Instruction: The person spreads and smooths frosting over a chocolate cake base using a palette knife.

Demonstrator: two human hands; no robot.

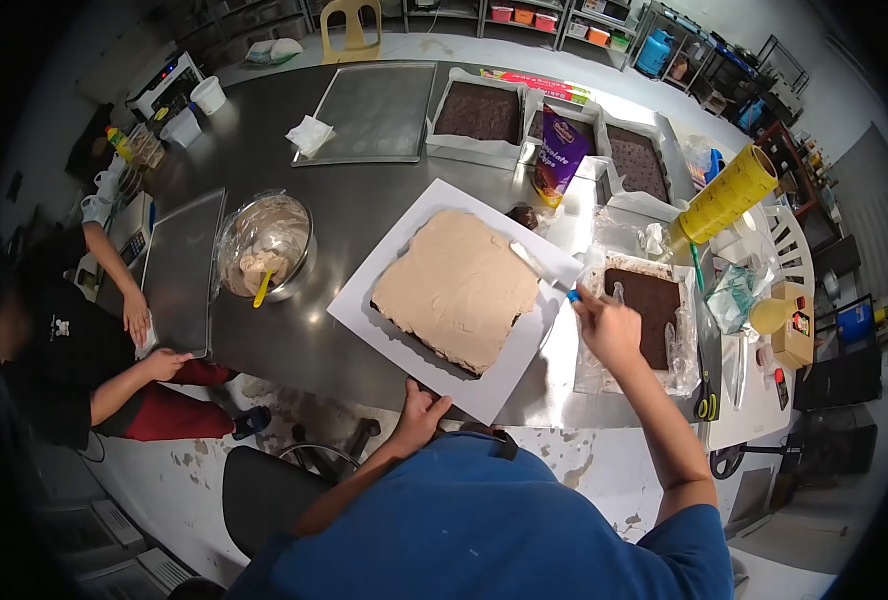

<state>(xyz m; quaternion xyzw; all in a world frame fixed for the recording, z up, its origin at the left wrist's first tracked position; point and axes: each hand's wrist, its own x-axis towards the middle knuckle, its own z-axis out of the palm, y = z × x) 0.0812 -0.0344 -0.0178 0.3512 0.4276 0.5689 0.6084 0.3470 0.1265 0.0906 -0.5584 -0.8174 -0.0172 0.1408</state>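
Observation:
A square cake [454, 285] covered in light brown frosting lies on a white cake board [369, 305], turned cornerwise on the steel table. Dark cake shows along its lower edges. My left hand [420, 415] grips the near edge of the board. In my right hand [609, 325] is a spatula [526, 258] with a blue handle; its pale blade rests at the cake's right corner. Left of the board stands a clear bowl [264, 245] of frosting with a yellow-handled utensil [262, 290] in it. Close to my right hand, a dark cake [647, 305] sits in a paper-lined tray.
Several dark cakes [479, 112] in lined pans stand at the back, with a purple chocolate chips bag [561, 155]. A yellow roll [729, 195] and scissors [706, 400] are on the right. At left, a co-worker's hand [136, 318] presses a cloth on a metal tray [186, 265].

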